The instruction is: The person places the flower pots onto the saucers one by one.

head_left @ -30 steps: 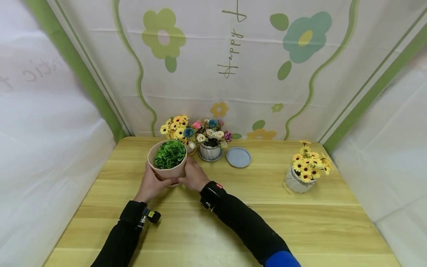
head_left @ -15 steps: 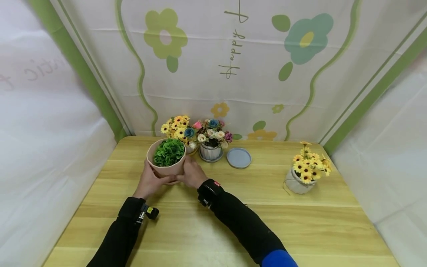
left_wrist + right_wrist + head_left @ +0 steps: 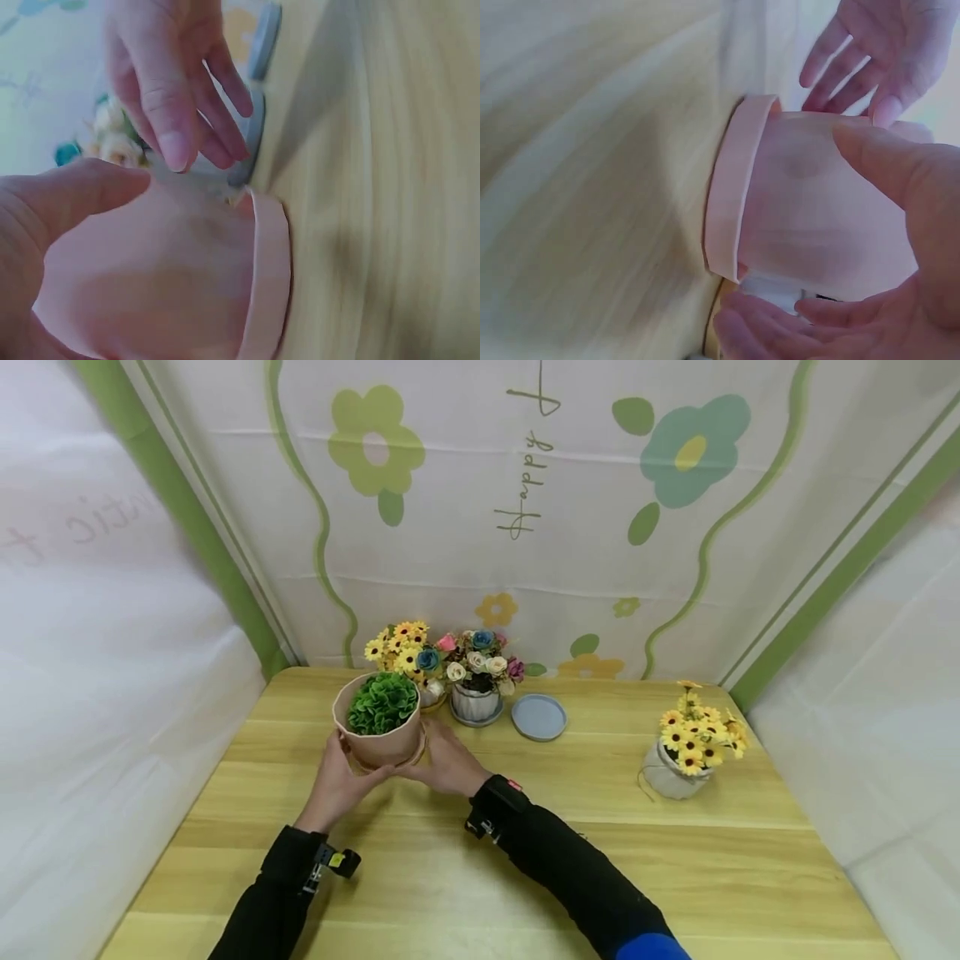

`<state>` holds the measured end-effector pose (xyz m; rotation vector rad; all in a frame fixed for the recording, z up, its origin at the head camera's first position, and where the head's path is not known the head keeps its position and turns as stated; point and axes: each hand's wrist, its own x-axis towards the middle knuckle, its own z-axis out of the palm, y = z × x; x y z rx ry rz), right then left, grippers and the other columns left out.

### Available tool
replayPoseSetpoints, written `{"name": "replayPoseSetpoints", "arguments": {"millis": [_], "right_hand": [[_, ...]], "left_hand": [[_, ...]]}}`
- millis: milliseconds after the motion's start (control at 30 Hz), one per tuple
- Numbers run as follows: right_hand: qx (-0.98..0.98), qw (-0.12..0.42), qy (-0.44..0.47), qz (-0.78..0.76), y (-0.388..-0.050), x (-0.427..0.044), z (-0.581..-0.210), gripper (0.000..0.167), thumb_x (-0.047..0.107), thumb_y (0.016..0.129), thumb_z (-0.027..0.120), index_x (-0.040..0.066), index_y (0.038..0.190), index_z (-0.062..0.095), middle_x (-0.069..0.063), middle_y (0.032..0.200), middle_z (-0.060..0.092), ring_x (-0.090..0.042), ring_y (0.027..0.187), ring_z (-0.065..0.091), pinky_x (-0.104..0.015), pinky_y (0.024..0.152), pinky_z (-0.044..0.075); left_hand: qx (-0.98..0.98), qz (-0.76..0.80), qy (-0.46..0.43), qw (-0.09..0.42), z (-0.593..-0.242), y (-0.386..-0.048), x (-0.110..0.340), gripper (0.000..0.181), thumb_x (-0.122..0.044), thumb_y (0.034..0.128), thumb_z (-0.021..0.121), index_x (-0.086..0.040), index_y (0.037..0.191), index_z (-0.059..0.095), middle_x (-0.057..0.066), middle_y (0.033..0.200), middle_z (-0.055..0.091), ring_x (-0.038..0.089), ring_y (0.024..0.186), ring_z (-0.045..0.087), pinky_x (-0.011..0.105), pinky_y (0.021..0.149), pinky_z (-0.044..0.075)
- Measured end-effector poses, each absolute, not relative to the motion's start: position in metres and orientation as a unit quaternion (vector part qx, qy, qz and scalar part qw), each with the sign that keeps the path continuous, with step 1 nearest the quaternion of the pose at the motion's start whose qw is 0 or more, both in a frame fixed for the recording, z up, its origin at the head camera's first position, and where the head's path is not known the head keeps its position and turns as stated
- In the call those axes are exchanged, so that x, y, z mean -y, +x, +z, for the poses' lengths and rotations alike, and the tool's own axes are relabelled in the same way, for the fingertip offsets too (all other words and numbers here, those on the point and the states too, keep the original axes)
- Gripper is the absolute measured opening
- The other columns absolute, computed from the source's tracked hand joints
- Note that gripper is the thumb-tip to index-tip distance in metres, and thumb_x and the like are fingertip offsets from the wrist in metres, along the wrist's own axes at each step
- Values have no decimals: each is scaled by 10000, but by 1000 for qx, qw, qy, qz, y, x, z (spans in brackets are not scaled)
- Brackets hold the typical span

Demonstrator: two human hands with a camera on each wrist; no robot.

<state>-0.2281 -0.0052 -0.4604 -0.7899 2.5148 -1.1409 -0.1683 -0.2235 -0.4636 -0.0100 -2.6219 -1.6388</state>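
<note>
A pale pink pot (image 3: 381,749) with a leafy green plant (image 3: 384,703) stands upright at the left rear of the table. Its base sits inside a pink saucer (image 3: 729,187) resting on the wood. My left hand (image 3: 337,785) is at the pot's near left, fingers spread and loose in the right wrist view. On the other side, my right hand (image 3: 452,760) has its fingers straight and apart from the pot wall. Both thumbs lie close to the pot's near side; whether they touch it I cannot tell.
Behind the pot are yellow flowers (image 3: 401,643). Mixed roses in a white pot (image 3: 475,702) stand on a grey saucer to the right, beside a bare blue-grey saucer (image 3: 539,717). A white pot (image 3: 671,774) of yellow flowers stands at far right. Fabric walls enclose the table (image 3: 480,860).
Both hands have loosened from round the pot. My right hand has shifted right and nearer, and the pink saucer's rim now shows under the pot. The other plants stay put.
</note>
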Motion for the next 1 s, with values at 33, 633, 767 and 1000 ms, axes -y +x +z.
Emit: {"name": "replayPoseSetpoints", "arguments": {"millis": [33,633,767,1000], "right_hand": [[-874,147,-257,-386,-224,-1,-458,1004,466,1006,713,140,1713,79,-150,1780,158,-315,1652,199,-467,1317,326],[-903,92,-118,-404,-160,-115,-442,1048,507,948,769,29,1683,195,-239,1718,268,-450,1555,349,-665,1246,351],[-908,68,-88,-404,-150,-143,-442,1049,516,950,762,15,1677,195,-252,1683,324,-452,1542,368,-668,1236,364],[-921,51,-35,-384,-129,-191,-434,1117,661,945,679,4,1679,150,-276,1692,287,-487,1546,337,-687,1242,323]], "left_hand": [[850,-526,-1,16,-461,-164,221,1172,-228,921,844,-46,1691,-20,285,1725,160,471,1595,231,671,1275,294],[854,-512,-47,-81,-459,-136,156,1025,-301,965,793,19,1674,125,299,1722,200,497,1575,283,649,1270,323],[855,-508,-65,-78,-464,-148,136,1003,-313,956,798,29,1665,176,293,1704,261,477,1561,327,643,1258,341],[854,-503,-101,-80,-471,-170,102,934,-318,961,798,-60,1670,246,197,1713,300,393,1566,363,538,1259,379]]}}
